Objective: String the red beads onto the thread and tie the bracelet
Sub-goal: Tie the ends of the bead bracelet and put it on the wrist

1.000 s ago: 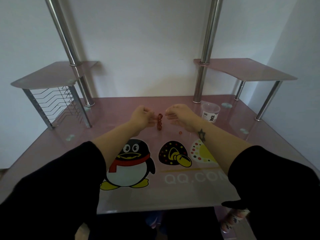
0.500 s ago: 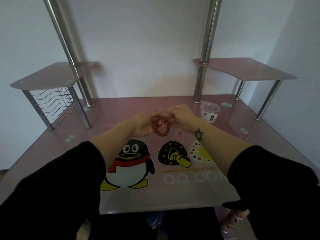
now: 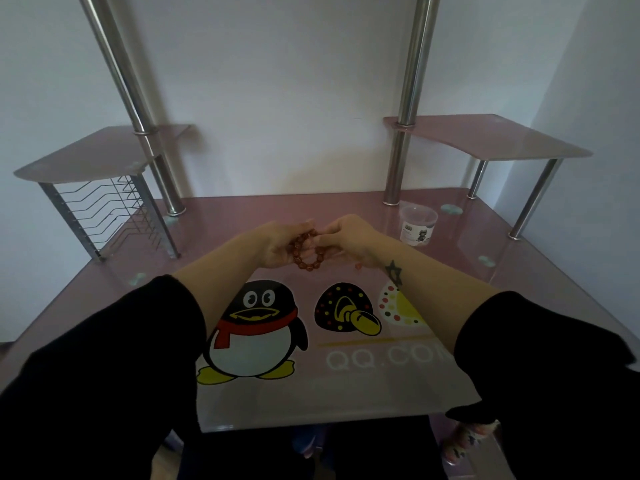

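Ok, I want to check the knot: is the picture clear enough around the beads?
Head view: dim, flat light, the beads show as a dark red loop between the left hand and right hand; thread and knot too fine to see. Head view: the wide lens tilts the poles outward, and the table has a pale sheen at the front.

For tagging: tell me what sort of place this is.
Likely a room at home: a pink glass desk with a cartoon penguin print, corner shelves on metal posts, plain white wall behind.
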{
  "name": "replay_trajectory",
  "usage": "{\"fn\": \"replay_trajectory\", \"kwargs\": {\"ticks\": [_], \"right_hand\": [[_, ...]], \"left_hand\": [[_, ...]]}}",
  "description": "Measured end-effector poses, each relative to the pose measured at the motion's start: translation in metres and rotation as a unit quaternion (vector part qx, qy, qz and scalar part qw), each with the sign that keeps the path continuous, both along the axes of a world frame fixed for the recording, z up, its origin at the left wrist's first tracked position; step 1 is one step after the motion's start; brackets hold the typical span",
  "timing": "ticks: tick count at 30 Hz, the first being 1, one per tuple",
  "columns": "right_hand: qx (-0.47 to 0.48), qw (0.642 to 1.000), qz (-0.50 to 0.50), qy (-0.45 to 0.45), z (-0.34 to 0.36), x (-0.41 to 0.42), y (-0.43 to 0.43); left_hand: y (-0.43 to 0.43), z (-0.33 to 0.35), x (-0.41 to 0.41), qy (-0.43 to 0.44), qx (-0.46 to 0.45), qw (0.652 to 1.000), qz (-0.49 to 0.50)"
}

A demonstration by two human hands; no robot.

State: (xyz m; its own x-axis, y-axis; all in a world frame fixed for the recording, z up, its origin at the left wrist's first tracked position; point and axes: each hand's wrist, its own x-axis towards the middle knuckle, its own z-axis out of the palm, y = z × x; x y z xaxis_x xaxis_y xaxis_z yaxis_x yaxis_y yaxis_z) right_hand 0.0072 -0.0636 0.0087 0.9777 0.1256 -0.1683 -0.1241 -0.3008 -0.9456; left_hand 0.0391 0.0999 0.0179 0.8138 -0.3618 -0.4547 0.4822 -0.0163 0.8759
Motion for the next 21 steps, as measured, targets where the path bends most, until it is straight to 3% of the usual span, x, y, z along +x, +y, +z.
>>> {"fn": "replay_trajectory", "kwargs": {"ticks": [7,12,18,21], "right_hand": [[-0.027,0.996,-0.082,0.028,-0.007,0.009,0.004],[-0.09,0.992,-0.092,0.015,-0.012,0.024,0.008],[-0.197,0.976,-0.083,-0.053,-0.021,0.034,0.001],[-0.25,0.96,-0.06,-0.111,-0.017,0.038,0.001]], "left_hand": [[0.011,-0.002,0.008,-0.078,0.135,0.988,-0.016],[0.007,-0.007,0.017,-0.127,0.149,0.98,0.04],[0.004,-0.017,0.025,-0.201,0.197,0.96,0.004],[0.005,-0.014,0.027,-0.266,0.258,0.929,-0.02]]}}
